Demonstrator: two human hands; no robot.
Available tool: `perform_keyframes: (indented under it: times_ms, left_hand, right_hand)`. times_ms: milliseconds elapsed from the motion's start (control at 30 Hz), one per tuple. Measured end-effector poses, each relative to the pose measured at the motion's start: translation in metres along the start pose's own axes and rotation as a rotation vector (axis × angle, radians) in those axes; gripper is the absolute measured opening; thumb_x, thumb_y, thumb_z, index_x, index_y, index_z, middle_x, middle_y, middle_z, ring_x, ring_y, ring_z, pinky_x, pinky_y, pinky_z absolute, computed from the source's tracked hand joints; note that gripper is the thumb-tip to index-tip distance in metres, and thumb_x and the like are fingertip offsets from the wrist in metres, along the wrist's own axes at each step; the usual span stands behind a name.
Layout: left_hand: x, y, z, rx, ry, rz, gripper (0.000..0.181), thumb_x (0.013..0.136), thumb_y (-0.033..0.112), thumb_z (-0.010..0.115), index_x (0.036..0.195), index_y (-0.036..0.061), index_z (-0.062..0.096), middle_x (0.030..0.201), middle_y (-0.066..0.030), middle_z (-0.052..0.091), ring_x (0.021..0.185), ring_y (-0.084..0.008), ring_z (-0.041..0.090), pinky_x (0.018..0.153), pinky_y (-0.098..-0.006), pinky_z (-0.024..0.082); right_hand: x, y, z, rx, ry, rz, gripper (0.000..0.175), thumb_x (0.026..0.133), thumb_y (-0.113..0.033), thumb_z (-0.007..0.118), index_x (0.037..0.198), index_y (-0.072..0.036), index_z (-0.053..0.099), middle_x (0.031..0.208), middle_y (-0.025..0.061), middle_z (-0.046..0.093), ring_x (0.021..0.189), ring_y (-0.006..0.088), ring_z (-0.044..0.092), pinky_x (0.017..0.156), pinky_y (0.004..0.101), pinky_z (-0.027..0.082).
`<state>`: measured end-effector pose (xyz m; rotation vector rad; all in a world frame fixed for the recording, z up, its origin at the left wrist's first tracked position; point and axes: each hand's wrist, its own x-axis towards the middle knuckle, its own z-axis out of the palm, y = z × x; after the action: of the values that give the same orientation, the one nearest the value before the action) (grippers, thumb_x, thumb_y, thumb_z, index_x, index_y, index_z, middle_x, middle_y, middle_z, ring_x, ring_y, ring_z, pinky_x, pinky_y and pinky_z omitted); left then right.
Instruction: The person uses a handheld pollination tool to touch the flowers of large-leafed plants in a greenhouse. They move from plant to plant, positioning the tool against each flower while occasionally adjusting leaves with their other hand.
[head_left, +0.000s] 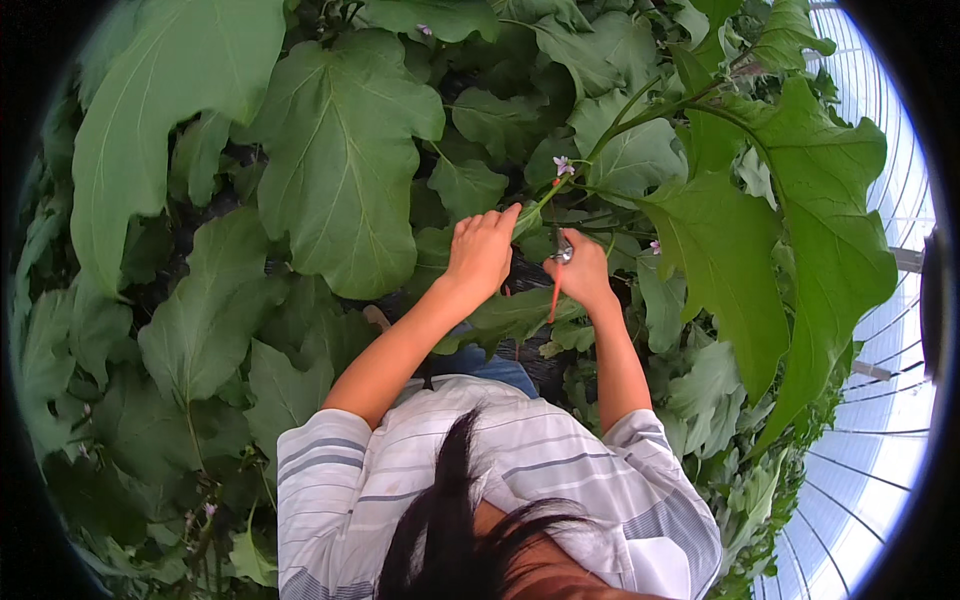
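My left hand (484, 251) is at a green plant stem (616, 129), its fingers by a small leaf (528, 219); its grip is partly hidden. Just to the right, my right hand (583, 271) is closed around a hand tool with a metal part (562, 251), perhaps pruning shears. A thin orange-red strip (556, 296) hangs below that hand. A pale purple flower (563, 166) sits on the stem above both hands, with a small orange-red piece beside it. The stem runs up to the right towards large lobed leaves.
Broad leaves that look like eggplant foliage (337, 165) crowd the left and top. A big leaf (817, 202) arches over the right side. Dark plastic ground cover (536, 360) shows between plants. Along the right edge runs a ribbed translucent greenhouse wall (862, 465).
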<state>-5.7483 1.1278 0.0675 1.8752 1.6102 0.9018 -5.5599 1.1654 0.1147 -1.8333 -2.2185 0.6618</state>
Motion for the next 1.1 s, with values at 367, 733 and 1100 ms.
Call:
perform_keyframes:
  times_ms: [367, 733, 1100]
  left_hand:
    - [0.007, 0.005, -0.034, 0.057, -0.09, 0.066, 0.061, 0.08, 0.003, 0.065, 0.138, 0.0043, 0.047, 0.112, -0.0178, 0.06, 0.107, -0.0375, 0.057, 0.098, -0.0459, 0.041]
    - [0.151, -0.047, -0.084, 0.296, 0.12, 0.063, 0.044, 0.096, 0.029, 0.056, 0.131, 0.0026, 0.054, 0.129, -0.0219, 0.057, 0.117, -0.039, 0.056, 0.096, -0.0472, 0.047]
    - [0.266, -0.139, -0.227, 0.083, 0.111, -0.215, 0.07, 0.1, 0.052, 0.043, 0.145, -0.0007, 0.037, 0.149, -0.0237, 0.039, 0.138, -0.0381, 0.038, 0.112, -0.0427, 0.031]
  right_hand:
    - [0.02, 0.001, 0.03, 0.087, 0.149, 0.022, 0.031, 0.066, -0.017, 0.07, 0.09, -0.001, 0.06, 0.081, 0.0216, 0.065, 0.081, 0.0443, 0.062, 0.072, 0.0484, 0.049]
    - [-0.079, -0.008, -0.016, 0.323, 0.271, 0.016, 0.051, 0.061, -0.011, 0.067, 0.109, 0.005, 0.061, 0.094, 0.0237, 0.064, 0.086, 0.0421, 0.062, 0.083, 0.0429, 0.05]
    - [-0.028, -0.111, -0.039, 0.651, 0.235, -0.48, 0.052, 0.057, -0.003, 0.063, 0.108, 0.006, 0.059, 0.093, 0.0185, 0.063, 0.083, 0.0352, 0.062, 0.081, 0.0394, 0.05]
